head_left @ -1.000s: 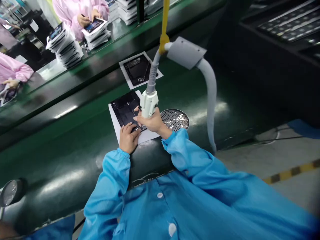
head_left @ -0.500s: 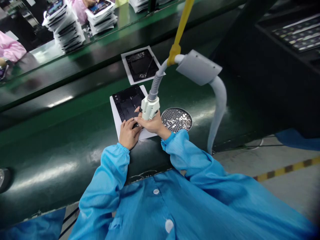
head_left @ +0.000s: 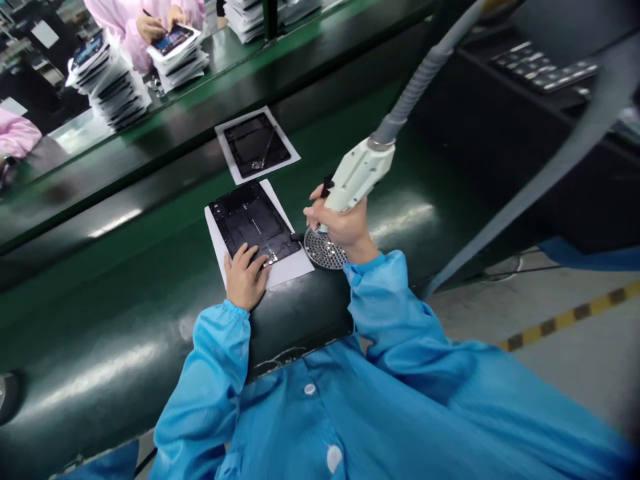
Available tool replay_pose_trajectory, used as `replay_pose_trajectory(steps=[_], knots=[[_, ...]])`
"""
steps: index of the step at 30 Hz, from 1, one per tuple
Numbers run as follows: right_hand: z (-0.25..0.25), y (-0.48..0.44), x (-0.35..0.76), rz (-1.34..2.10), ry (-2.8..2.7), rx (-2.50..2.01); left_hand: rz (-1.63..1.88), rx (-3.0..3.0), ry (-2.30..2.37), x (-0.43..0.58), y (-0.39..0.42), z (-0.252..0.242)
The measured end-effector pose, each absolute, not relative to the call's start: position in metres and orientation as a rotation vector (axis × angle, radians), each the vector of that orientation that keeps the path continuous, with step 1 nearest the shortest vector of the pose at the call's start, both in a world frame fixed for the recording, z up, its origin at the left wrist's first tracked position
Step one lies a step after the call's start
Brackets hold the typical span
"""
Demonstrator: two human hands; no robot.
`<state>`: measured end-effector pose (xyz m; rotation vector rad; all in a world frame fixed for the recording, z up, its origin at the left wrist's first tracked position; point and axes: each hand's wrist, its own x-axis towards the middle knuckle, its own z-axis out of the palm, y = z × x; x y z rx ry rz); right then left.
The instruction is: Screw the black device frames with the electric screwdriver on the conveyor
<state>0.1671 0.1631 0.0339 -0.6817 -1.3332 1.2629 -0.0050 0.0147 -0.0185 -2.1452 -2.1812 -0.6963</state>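
A black tablet housing (head_left: 253, 223) lies on a white sheet (head_left: 295, 268), its inner side up. My left hand (head_left: 246, 279) rests on the lower edge of the housing, fingers spread and open. To the right, my right hand (head_left: 347, 227) is closed around a white power tool (head_left: 361, 175) that looks like an electric screwdriver, with a grey ribbed hose at its upper end. The tool is tilted, its lower end over a round perforated metal dish (head_left: 323, 250) dotted with small shiny pieces. My fingers partly hide the dish and the tool's tip.
Behind lies a second tablet housing (head_left: 257, 143) on its own white sheet. A grey hose (head_left: 530, 180) crosses the right side. Across the green bench, a co-worker in pink (head_left: 150, 30) handles a tablet on a stack (head_left: 180, 63). Another stack (head_left: 117, 97) stands beside it.
My right hand has moved right with the tool, from the housing's lower edge to over the dish. My left hand stays on the housing, its fingers more spread.
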Motion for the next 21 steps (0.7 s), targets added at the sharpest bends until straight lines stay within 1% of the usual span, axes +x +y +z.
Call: replay_pose_trajectory(steps=[7,21], knots=[[0.030,0.173,0.162,1.261,-1.342,-0.698,-0.541,-2.111,-2.253,-0.005,0.017,-0.013],[0.034,0.165,0.162,1.362,-1.444,-0.698,-0.585,-2.137,-2.191,-0.008,0.018,-0.016]])
